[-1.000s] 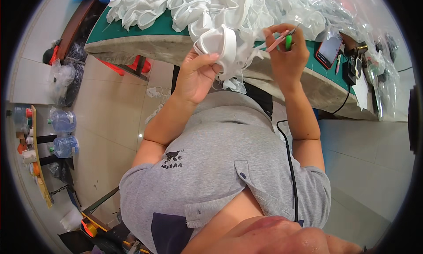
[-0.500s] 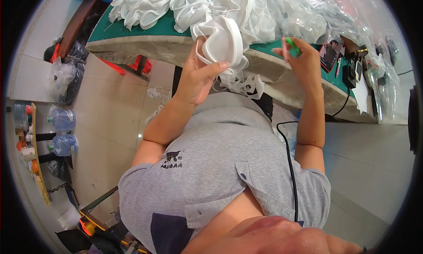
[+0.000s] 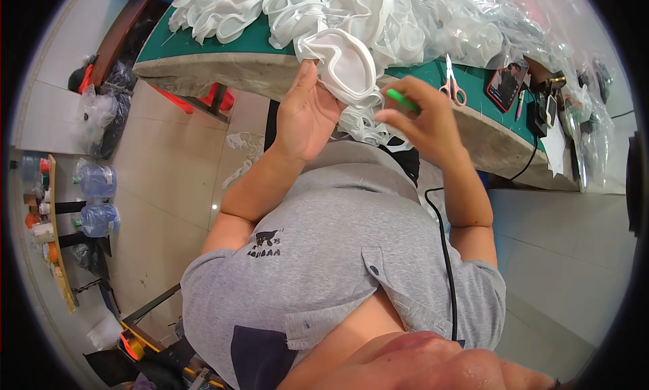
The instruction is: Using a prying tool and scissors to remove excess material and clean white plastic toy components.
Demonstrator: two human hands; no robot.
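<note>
My left hand (image 3: 307, 123) holds up a white, curved, goggle-shaped padded piece (image 3: 353, 64) in front of the table edge. Its palm faces up, and some fingers are hidden behind the piece. To the right, my right hand (image 3: 429, 123) is closed around a slim bright green tool (image 3: 403, 101), near the piece's lower right side but apart from it. Motion blurs that hand, and the tool's tip is too unclear to name. Several similar white pieces (image 3: 226, 14) are heaped on the green tabletop (image 3: 172, 46) beyond.
Scissors with pink handles (image 3: 453, 85) lie right of my right hand, with a phone (image 3: 507, 84) beyond them. Clear plastic bags (image 3: 473, 35) cover the table's far right. More white pieces (image 3: 368, 125) hang below the table edge. A black cable (image 3: 446, 255) runs down my shirt.
My right hand has come left and nearer with the green tool, uncovering the scissors on the table. The white piece has tilted in my left hand, whose thumb has come off its front.
</note>
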